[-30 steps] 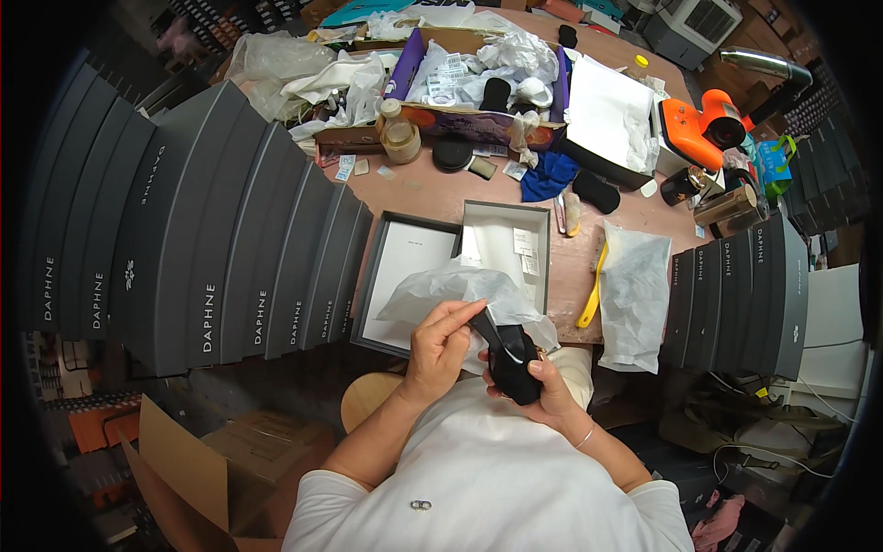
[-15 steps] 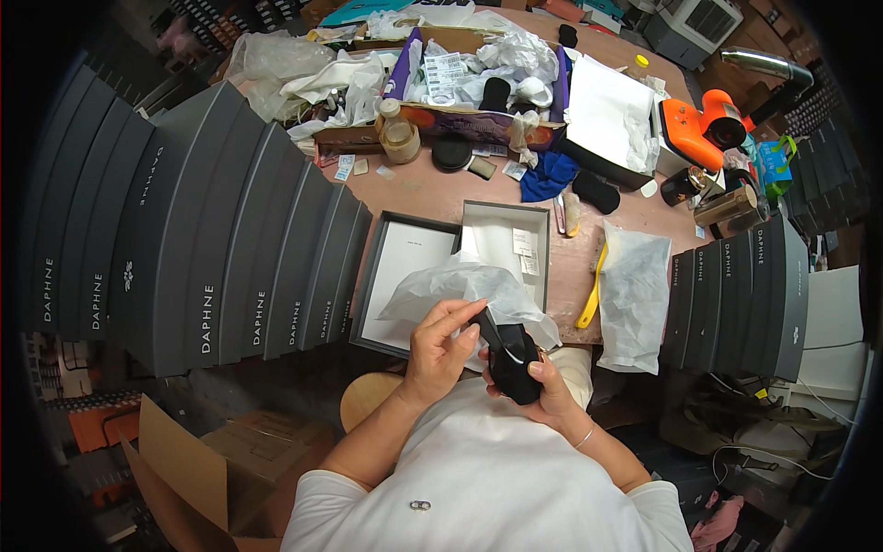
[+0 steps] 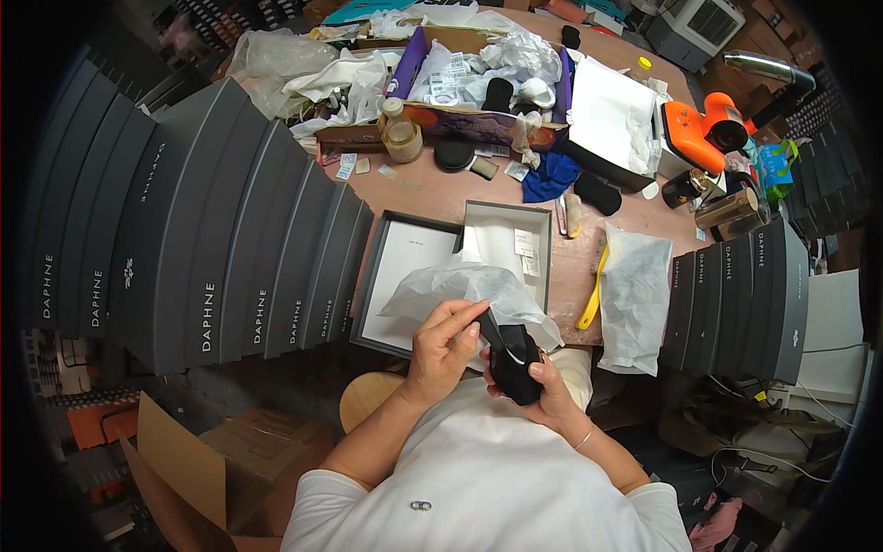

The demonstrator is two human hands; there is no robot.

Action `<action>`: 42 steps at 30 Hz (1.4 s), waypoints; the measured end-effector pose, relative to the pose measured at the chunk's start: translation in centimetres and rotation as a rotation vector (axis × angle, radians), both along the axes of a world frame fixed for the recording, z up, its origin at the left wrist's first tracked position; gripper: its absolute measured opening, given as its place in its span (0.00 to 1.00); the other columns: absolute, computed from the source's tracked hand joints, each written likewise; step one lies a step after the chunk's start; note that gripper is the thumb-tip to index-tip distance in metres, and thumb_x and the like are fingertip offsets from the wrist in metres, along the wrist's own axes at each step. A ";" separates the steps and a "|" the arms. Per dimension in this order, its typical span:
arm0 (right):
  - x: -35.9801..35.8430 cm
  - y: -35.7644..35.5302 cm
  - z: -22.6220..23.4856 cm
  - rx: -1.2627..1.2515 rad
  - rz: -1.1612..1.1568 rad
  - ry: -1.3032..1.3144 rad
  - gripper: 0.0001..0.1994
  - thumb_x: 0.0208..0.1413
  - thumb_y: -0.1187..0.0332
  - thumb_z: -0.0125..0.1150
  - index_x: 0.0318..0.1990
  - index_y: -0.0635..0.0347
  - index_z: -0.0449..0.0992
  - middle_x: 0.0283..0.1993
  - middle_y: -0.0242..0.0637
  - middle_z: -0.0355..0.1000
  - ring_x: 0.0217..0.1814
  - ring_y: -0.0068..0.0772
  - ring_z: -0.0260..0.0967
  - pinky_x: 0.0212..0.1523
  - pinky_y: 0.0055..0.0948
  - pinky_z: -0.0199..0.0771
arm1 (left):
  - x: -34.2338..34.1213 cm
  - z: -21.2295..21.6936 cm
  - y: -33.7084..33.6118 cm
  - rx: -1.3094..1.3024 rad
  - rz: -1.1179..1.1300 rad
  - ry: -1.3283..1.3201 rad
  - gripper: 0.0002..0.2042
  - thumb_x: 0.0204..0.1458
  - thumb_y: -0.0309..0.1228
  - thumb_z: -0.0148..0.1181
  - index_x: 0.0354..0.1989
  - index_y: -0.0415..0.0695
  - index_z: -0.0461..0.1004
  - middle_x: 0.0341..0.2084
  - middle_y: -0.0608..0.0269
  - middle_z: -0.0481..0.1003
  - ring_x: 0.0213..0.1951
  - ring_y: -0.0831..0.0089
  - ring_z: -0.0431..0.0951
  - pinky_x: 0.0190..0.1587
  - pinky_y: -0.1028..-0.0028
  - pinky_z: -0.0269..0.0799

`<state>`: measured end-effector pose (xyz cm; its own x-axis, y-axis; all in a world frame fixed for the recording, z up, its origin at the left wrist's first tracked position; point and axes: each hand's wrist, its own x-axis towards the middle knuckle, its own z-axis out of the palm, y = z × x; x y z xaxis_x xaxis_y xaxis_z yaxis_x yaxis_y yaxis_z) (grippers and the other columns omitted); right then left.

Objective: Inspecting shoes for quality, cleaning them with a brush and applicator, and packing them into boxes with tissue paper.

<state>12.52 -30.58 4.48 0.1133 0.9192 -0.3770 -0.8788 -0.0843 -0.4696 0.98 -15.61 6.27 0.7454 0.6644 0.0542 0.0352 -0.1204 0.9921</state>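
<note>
So the person's right hand [image 3: 543,391] is wrapped around a black shoe [image 3: 513,361], fingers curled under it, holding it close to the chest. The left hand [image 3: 443,342] sits just left of it, fingertips pinched on the narrow black strap end at the shoe's top. Right above both hands there's crumpled white tissue paper [image 3: 460,285] spilling out of an open grey shoe box [image 3: 509,241] on the bench [image 3: 432,198], with the box lid [image 3: 400,276] lying beside it. A yellow shoehorn [image 3: 593,294] lies off to the right of the hands, next to a white dust bag [image 3: 635,294]. A row of grey boxes [image 3: 212,230] stands to the left.
</note>
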 end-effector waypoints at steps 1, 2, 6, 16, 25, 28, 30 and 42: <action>0.0 0.0 0.0 -0.002 -0.003 -0.007 0.33 0.45 0.52 0.64 0.58 0.53 0.61 0.52 0.42 0.66 0.47 0.37 0.68 0.42 0.35 0.73 | 0.0 -0.1 0.0 0.015 -0.002 -0.015 0.17 0.53 0.20 0.48 0.51 0.36 0.73 0.41 0.56 0.72 0.39 0.72 0.73 0.42 0.77 0.69; 0.0 0.1 0.0 -0.005 -0.004 -0.014 0.33 0.45 0.52 0.64 0.58 0.53 0.61 0.52 0.42 0.66 0.47 0.38 0.68 0.42 0.35 0.73 | 0.0 -0.2 0.1 0.030 -0.003 -0.028 0.17 0.53 0.20 0.48 0.51 0.36 0.73 0.41 0.56 0.72 0.39 0.72 0.73 0.42 0.77 0.69; -0.1 0.2 0.1 -0.009 -0.019 -0.032 0.34 0.45 0.51 0.64 0.58 0.53 0.61 0.52 0.42 0.66 0.46 0.38 0.68 0.42 0.35 0.73 | 0.1 -0.4 0.0 0.060 0.012 -0.042 0.16 0.54 0.20 0.48 0.51 0.36 0.73 0.42 0.56 0.72 0.39 0.72 0.73 0.42 0.77 0.69; -0.1 0.0 -0.3 -0.010 -0.031 -0.031 0.34 0.45 0.52 0.64 0.59 0.54 0.61 0.52 0.42 0.66 0.46 0.38 0.68 0.41 0.34 0.73 | 0.1 -0.4 0.1 0.039 -0.001 -0.038 0.18 0.51 0.17 0.46 0.50 0.36 0.74 0.42 0.55 0.72 0.40 0.72 0.73 0.42 0.77 0.70; 1.3 0.3 -0.3 0.214 0.070 0.247 0.42 0.41 0.51 0.68 0.62 0.63 0.58 0.53 0.51 0.67 0.42 0.40 0.70 0.37 0.35 0.75 | -1.1 0.3 8.1 0.662 0.328 0.005 0.18 0.45 0.12 0.47 0.43 0.36 0.77 0.39 0.55 0.74 0.39 0.65 0.77 0.42 0.71 0.74; 1.1 0.8 -0.4 0.424 0.202 0.379 0.44 0.38 0.53 0.69 0.63 0.62 0.57 0.54 0.56 0.66 0.39 0.42 0.69 0.33 0.34 0.73 | 0.7 -0.9 8.1 0.824 0.223 -0.013 0.17 0.43 0.12 0.49 0.40 0.37 0.78 0.38 0.54 0.74 0.39 0.58 0.76 0.43 0.68 0.73; 1.5 0.5 -0.9 0.449 0.174 0.321 0.44 0.37 0.54 0.69 0.63 0.61 0.57 0.54 0.57 0.65 0.36 0.41 0.69 0.30 0.33 0.72 | 1.4 -6.0 9.5 0.708 0.160 0.044 0.15 0.44 0.13 0.49 0.39 0.37 0.78 0.37 0.52 0.74 0.40 0.57 0.76 0.44 0.68 0.72; 1.7 3.5 -0.3 0.753 0.178 0.430 0.49 0.40 0.41 0.66 0.66 0.58 0.52 0.55 0.53 0.60 0.29 0.28 0.62 0.20 0.21 0.64 | 2.0 -21.2 13.2 0.528 -0.005 0.459 0.15 0.51 0.33 0.53 0.45 0.41 0.75 0.37 0.45 0.76 0.43 0.52 0.76 0.49 0.62 0.71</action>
<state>14.24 -27.07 4.15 -0.0669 0.9311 0.3585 -0.9955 -0.0378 -0.0874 2.96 -2.38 -14.90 0.7730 0.6327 0.0477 0.4352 -0.5834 0.6858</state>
